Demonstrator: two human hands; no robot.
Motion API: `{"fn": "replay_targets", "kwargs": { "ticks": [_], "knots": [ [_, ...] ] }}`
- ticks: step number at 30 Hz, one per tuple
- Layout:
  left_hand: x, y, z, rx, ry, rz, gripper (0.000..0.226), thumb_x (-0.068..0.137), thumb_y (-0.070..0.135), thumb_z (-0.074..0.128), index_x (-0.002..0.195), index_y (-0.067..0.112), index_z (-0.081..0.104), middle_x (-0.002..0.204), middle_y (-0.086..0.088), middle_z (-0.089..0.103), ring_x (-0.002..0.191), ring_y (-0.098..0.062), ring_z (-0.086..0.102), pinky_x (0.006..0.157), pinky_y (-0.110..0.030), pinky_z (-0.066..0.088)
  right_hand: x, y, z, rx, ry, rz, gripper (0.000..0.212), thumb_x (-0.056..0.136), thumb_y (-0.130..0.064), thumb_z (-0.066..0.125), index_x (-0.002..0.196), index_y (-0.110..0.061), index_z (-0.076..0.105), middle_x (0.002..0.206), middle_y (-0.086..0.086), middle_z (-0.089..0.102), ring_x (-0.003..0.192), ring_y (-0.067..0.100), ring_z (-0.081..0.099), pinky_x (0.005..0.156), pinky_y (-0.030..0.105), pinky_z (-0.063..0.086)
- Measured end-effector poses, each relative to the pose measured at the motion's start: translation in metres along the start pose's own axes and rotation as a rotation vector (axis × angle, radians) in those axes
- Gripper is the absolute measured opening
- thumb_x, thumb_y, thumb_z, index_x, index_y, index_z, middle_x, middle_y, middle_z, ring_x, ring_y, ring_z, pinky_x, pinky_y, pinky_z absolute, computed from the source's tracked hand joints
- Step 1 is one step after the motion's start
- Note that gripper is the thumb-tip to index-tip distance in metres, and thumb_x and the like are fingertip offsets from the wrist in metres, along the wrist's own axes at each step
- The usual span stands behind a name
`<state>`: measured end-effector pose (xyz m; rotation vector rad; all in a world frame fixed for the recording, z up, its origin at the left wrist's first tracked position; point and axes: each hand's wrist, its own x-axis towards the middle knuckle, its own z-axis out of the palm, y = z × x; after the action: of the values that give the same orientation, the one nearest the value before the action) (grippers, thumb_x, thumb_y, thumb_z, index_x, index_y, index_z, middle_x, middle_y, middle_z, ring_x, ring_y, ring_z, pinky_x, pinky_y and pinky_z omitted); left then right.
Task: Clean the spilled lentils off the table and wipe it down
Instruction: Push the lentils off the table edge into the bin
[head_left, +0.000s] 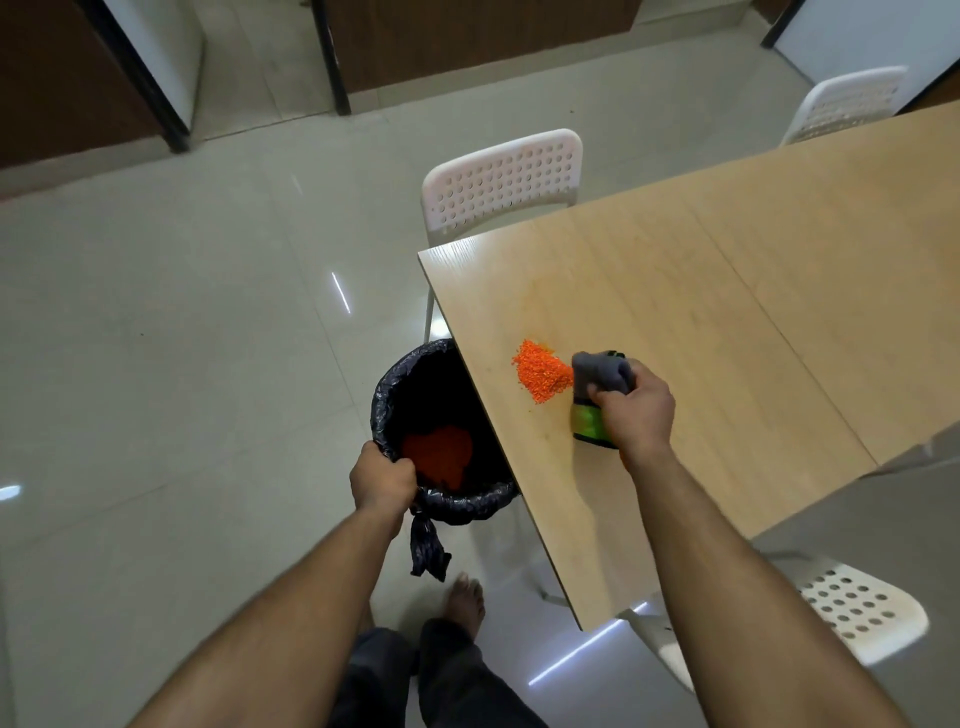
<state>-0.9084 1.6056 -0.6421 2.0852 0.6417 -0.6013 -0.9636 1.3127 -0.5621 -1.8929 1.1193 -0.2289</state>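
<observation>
**Lentils at risk of scattering past bin**

Spillage likely if pushed too fast: small orange lentil heap (543, 371) lying on pale wooden counter (727, 291), near its edge, just beside grey-and-green folded cloth (597, 395) gripped by right hand (636, 410), fingers curled round it. Round bin lined with black plastic bag (441, 426), below that edge, rim gripped by left hand (382, 480); could tip or drift aside. No readable writing anywhere.

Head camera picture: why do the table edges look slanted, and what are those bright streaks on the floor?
In the head view the wide-angle lens stretches the table and forearms toward the borders; the streaks are glare on the glossy floor; the lentils stay sharp, while the bin interior is dim.
</observation>
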Motion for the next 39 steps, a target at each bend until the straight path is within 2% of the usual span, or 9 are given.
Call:
{"fn": "replay_targets", "kwargs": {
  "ticks": [4,8,13,20,23,28,32,34,39],
  "knots": [
    [-0.003,0.002,0.003,-0.021,0.01,-0.007,0.025,0.081,0.005,0.054,0.104,0.014,0.059,0.093,-0.007,0.063,0.086,-0.035,0.066,0.079,-0.052,0.063,0.014,-0.01,-0.007,-0.31,0.032,-0.122,0.045,0.085,-0.013,0.061,0.12,-0.038,0.071,0.102,-0.006,0.072,0.095,0.021,0.064,0.077,0.036,0.055],
    [-0.006,0.0,0.005,-0.056,0.016,-0.015,0.024,0.081,0.004,0.054,0.102,0.015,0.059,0.094,-0.006,0.063,0.087,-0.034,0.066,0.079,-0.054,0.064,0.02,-0.006,0.009,-0.481,-0.06,-0.197,0.04,0.089,-0.014,0.058,0.124,-0.031,0.071,0.111,0.004,0.066,0.104,0.029,0.062,0.073,0.032,0.042],
    [-0.009,0.0,0.006,-0.068,0.025,-0.03,0.027,0.08,0.005,0.055,0.105,0.013,0.061,0.095,-0.007,0.064,0.088,-0.035,0.066,0.08,-0.053,0.063,0.004,-0.006,0.029,-0.467,-0.139,-0.219,0.032,0.094,-0.014,0.058,0.121,-0.025,0.072,0.103,0.0,0.057,0.091,0.021,0.054,0.072,0.031,0.039],
    [-0.006,-0.002,0.007,-0.098,0.018,-0.035,0.029,0.076,0.008,0.055,0.103,0.014,0.061,0.096,-0.01,0.066,0.086,-0.038,0.068,0.076,-0.055,0.064,-0.035,-0.008,0.058,-0.422,-0.238,-0.326,0.035,0.088,-0.009,0.055,0.115,-0.025,0.072,0.094,0.0,0.053,0.088,0.027,0.058,0.068,0.037,0.045],
    [-0.005,0.002,0.006,-0.098,0.021,-0.021,0.028,0.075,0.008,0.055,0.103,0.013,0.061,0.095,-0.01,0.066,0.085,-0.037,0.068,0.075,-0.055,0.064,-0.055,-0.013,0.071,-0.385,-0.306,-0.371,0.027,0.087,-0.008,0.053,0.102,-0.024,0.07,0.088,-0.001,0.051,0.079,0.022,0.053,0.065,0.039,0.043],
    [-0.005,0.012,0.006,-0.101,0.034,-0.006,0.025,0.081,0.004,0.056,0.103,0.014,0.062,0.093,-0.007,0.065,0.086,-0.034,0.067,0.078,-0.053,0.064,-0.067,-0.019,0.086,-0.21,-0.405,-0.386,0.032,0.078,-0.003,0.056,0.097,-0.023,0.073,0.087,-0.002,0.065,0.082,0.018,0.057,0.073,0.038,0.049],
    [0.002,0.018,0.006,-0.098,0.031,0.001,0.025,0.08,0.003,0.055,0.102,0.013,0.062,0.094,-0.007,0.065,0.085,-0.033,0.067,0.077,-0.053,0.064,-0.046,-0.026,0.07,-0.089,-0.29,-0.348,0.04,0.082,-0.006,0.059,0.11,-0.026,0.079,0.097,-0.004,0.074,0.091,0.013,0.065,0.08,0.027,0.052],
    [0.007,0.019,0.007,-0.1,0.032,-0.003,0.026,0.08,0.003,0.055,0.103,0.013,0.063,0.094,-0.007,0.066,0.086,-0.033,0.067,0.078,-0.053,0.064,-0.024,-0.025,0.056,-0.102,-0.172,-0.315,0.041,0.084,-0.006,0.06,0.114,-0.026,0.079,0.102,-0.003,0.076,0.095,0.014,0.067,0.083,0.029,0.054],
    [0.018,0.022,0.013,-0.11,0.024,-0.011,0.028,0.074,0.008,0.054,0.1,0.016,0.061,0.094,-0.007,0.066,0.086,-0.035,0.068,0.076,-0.055,0.064,0.04,-0.017,0.028,-0.364,-0.014,-0.219,0.043,0.081,-0.013,0.051,0.114,-0.031,0.073,0.107,0.002,0.071,0.1,0.028,0.066,0.075,0.036,0.053]
  ]
}}
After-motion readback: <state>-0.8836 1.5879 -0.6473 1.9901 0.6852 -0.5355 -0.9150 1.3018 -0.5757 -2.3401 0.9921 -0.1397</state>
